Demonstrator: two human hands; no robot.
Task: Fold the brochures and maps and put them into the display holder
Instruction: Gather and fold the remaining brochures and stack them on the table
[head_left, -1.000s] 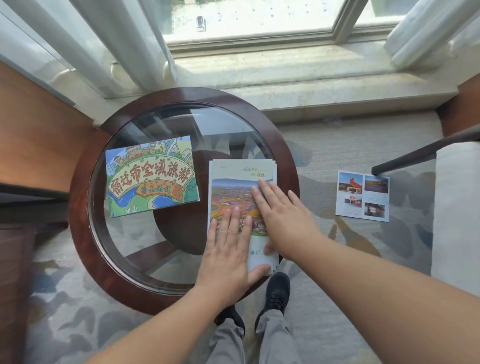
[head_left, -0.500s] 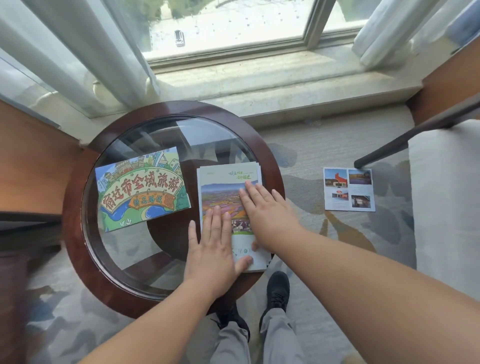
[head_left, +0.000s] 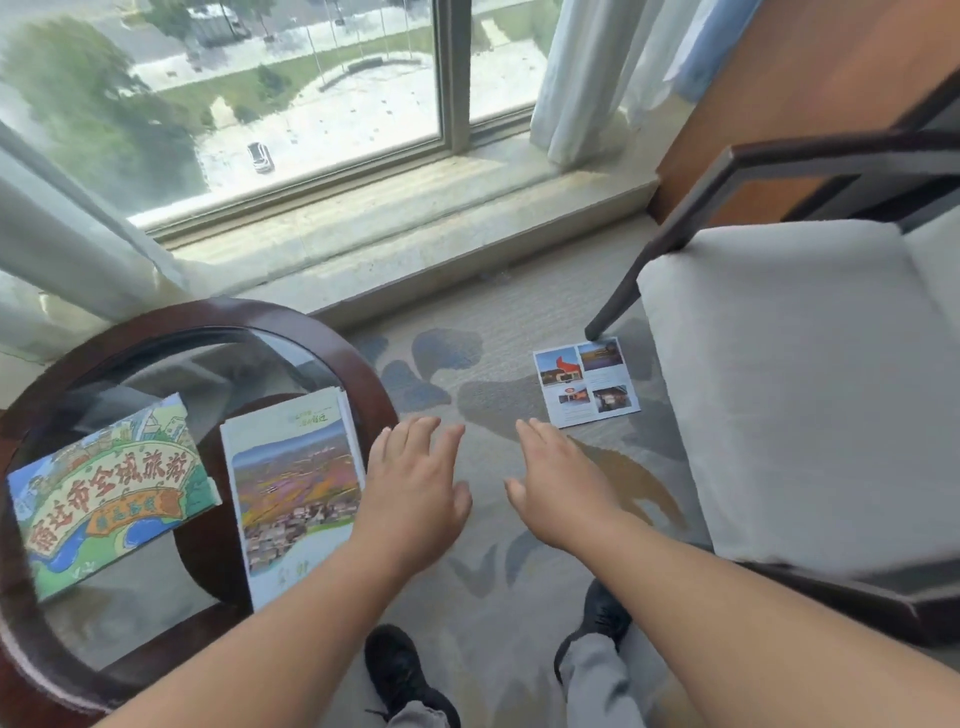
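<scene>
A folded brochure with a landscape photo (head_left: 296, 488) lies on the round glass-topped table (head_left: 332, 338), near its right rim. Left of it lies a colourful cartoon map (head_left: 104, 493). A small brochure with several photos (head_left: 587, 382) lies on the carpet beside the chair leg. My left hand (head_left: 415, 493) hovers flat, fingers straight, just right of the landscape brochure, over the table's edge. My right hand (head_left: 561, 478) is spread open above the carpet, below and left of the floor brochure. Neither hand holds anything. No display holder is in view.
An armchair with a pale cushion (head_left: 800, 374) and dark frame stands at the right. A stone window sill (head_left: 415, 218) and curtains (head_left: 576, 78) run along the back. My two black shoes (head_left: 400, 670) stand on the patterned carpet below the hands.
Both hands have lifted off the landscape brochure and moved right, off the table toward the carpet. The view has swung right, bringing the chair into sight.
</scene>
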